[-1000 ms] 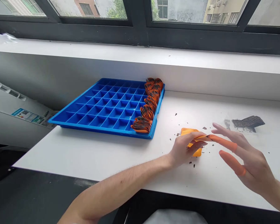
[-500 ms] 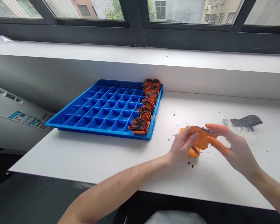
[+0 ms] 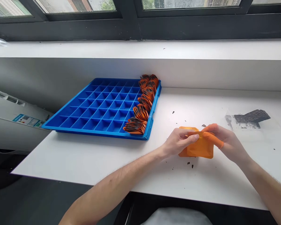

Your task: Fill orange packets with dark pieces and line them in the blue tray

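Orange pouch, right of centre, over white surface; top edge pinched by fingers of left hand and right hand. Advised: edge level, grip light, dark flakes avoided.

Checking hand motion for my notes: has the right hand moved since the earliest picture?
Yes. The right hand has moved left, closer to the blue tray.

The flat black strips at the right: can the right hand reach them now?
Probably yes: nothing visible stands between the right hand and the black strips, but it holds a flat orange pouch.
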Available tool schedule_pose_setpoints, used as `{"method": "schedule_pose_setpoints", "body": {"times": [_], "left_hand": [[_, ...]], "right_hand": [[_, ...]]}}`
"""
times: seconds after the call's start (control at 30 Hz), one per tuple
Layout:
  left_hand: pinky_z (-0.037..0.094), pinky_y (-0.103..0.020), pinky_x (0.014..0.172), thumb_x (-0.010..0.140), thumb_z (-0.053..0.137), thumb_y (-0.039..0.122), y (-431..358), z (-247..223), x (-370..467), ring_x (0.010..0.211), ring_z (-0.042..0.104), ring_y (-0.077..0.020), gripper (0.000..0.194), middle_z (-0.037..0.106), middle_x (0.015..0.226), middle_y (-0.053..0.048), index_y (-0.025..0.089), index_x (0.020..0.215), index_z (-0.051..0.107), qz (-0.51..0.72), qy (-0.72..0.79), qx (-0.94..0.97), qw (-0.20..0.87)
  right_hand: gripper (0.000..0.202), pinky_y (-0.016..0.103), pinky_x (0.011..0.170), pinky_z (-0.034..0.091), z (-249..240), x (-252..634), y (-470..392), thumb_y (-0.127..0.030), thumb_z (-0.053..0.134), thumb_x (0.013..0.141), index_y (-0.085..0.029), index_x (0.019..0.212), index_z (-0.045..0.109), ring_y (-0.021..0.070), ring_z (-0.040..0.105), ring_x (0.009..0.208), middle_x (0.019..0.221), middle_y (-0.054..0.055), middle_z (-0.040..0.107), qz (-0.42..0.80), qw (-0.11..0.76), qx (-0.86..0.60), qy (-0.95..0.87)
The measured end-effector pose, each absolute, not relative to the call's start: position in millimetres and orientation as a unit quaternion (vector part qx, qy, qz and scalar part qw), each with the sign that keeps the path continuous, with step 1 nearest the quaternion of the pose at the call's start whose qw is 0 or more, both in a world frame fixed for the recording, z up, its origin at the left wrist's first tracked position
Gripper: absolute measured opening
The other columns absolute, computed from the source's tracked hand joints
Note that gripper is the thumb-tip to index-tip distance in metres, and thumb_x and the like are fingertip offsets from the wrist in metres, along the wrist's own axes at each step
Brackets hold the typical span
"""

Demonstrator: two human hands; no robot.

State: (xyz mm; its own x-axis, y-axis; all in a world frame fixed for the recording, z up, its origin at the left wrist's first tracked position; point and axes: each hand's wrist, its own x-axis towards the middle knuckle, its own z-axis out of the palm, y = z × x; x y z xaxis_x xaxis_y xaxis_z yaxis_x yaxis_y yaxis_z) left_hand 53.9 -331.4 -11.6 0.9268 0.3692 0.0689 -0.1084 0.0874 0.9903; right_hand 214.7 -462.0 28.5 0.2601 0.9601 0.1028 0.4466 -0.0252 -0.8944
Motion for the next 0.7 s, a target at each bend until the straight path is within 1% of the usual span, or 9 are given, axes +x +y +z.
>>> {"method": "schedule_pose_setpoints", "body": {"times": [0.07, 0.17, 0.3, 0.4, 0.5, 0.57, 0.6, 0.63, 0.7], "left_hand": [[0.046, -0.027, 0.075, 0.093, 0.06, 0.04, -331.6, -10.0, 53.8, 0.088, 0.06, -0.0157, 0.027, 0.068, 0.096, -0.006, 0.017, 0.1, 0.073, 0.146, 0.092, 0.663, 0.728], [0.045, -0.025, 0.07, 0.091, 0.065, 0.037, -333.4, -7.0, 54.1, 0.082, 0.058, -0.0138, 0.023, 0.066, 0.089, -0.004, 0.016, 0.096, 0.072, 0.128, 0.081, 0.685, 0.713], [0.042, -0.023, 0.064, 0.092, 0.063, 0.034, -337.8, -5.9, 54.3, 0.069, 0.05, -0.0102, 0.021, 0.058, 0.074, 0.0, 0.016, 0.083, 0.069, 0.204, 0.06, 0.711, 0.67], [0.041, -0.023, 0.063, 0.094, 0.06, 0.033, -336.5, -6.1, 53.6, 0.066, 0.046, -0.0091, 0.021, 0.054, 0.071, 0.001, 0.016, 0.082, 0.066, 0.229, 0.057, 0.722, 0.65], [0.039, -0.022, 0.059, 0.094, 0.061, 0.032, -331.4, -3.6, 52.6, 0.065, 0.046, -0.009, 0.02, 0.051, 0.07, 0.003, 0.017, 0.081, 0.063, 0.14, 0.028, 0.755, 0.64], [0.036, -0.022, 0.053, 0.095, 0.06, 0.038, -329.7, -1.1, 53.3, 0.06, 0.044, -0.0093, 0.028, 0.047, 0.064, 0.003, 0.019, 0.075, 0.059, 0.08, -0.011, 0.774, 0.628], [0.035, -0.022, 0.051, 0.096, 0.059, 0.043, -330.0, 0.3, 54.1, 0.058, 0.043, -0.0097, 0.035, 0.045, 0.061, 0.003, 0.019, 0.071, 0.056, 0.075, -0.03, 0.782, 0.618], [0.035, -0.023, 0.05, 0.096, 0.056, 0.049, -330.8, 2.0, 55.0, 0.057, 0.042, -0.0102, 0.041, 0.043, 0.059, 0.003, 0.019, 0.067, 0.054, 0.091, -0.041, 0.789, 0.606], [0.038, -0.025, 0.051, 0.097, 0.05, 0.058, -332.7, 7.4, 54.7, 0.056, 0.041, -0.0109, 0.05, 0.044, 0.057, 0.002, 0.02, 0.066, 0.056, 0.165, -0.03, 0.795, 0.583]], "right_hand": [[0.03, 0.024, 0.063, 0.051, 28.1, 214.7, -464.0, -0.052, 0.059, 0.099, -0.025, 0.088, 0.067, 0.014, 0.061, 0.072, 0.083, 0.0, 0.065, 0.272, 0.447, -0.652, -0.549], [0.032, 0.023, 0.058, 0.047, 29.2, 211.5, -467.6, -0.049, 0.056, 0.102, -0.026, 0.084, 0.066, 0.0124, 0.057, 0.064, 0.075, -0.002, 0.064, 0.219, 0.434, -0.651, -0.584], [0.031, 0.022, 0.052, 0.043, 27.1, 206.1, -471.9, -0.051, 0.055, 0.101, -0.027, 0.085, 0.067, 0.0129, 0.056, 0.061, 0.073, -0.002, 0.064, 0.197, 0.481, -0.652, -0.552], [0.04, 0.022, 0.046, 0.036, 19.7, 207.8, -475.0, -0.05, 0.052, 0.103, -0.024, 0.073, 0.06, 0.0117, 0.047, 0.053, 0.064, -0.002, 0.055, 0.219, 0.468, -0.657, -0.55], [0.043, 0.023, 0.042, 0.029, 10.5, 211.5, -478.0, -0.043, 0.049, 0.105, -0.022, 0.068, 0.055, 0.0108, 0.037, 0.049, 0.059, -0.003, 0.047, 0.205, 0.442, -0.631, -0.604], [0.042, 0.024, 0.042, 0.029, 7.0, 212.6, -479.4, -0.04, 0.046, 0.106, -0.022, 0.07, 0.058, 0.0113, 0.036, 0.049, 0.06, -0.002, 0.047, 0.197, 0.439, -0.597, -0.642], [0.042, 0.024, 0.042, 0.03, 6.4, 212.9, -479.9, -0.04, 0.045, 0.106, -0.022, 0.07, 0.059, 0.0115, 0.037, 0.048, 0.06, -0.001, 0.048, 0.201, 0.445, -0.582, -0.65], [0.043, 0.024, 0.042, 0.032, 6.5, 213.2, -480.4, -0.041, 0.044, 0.106, -0.023, 0.072, 0.061, 0.012, 0.04, 0.049, 0.062, 0.0, 0.05, 0.208, 0.459, -0.572, -0.647], [0.041, 0.025, 0.044, 0.038, 8.1, 215.1, -481.7, -0.044, 0.044, 0.106, -0.025, 0.079, 0.069, 0.0143, 0.048, 0.052, 0.064, 0.001, 0.054, 0.208, 0.507, -0.575, -0.608]]}}
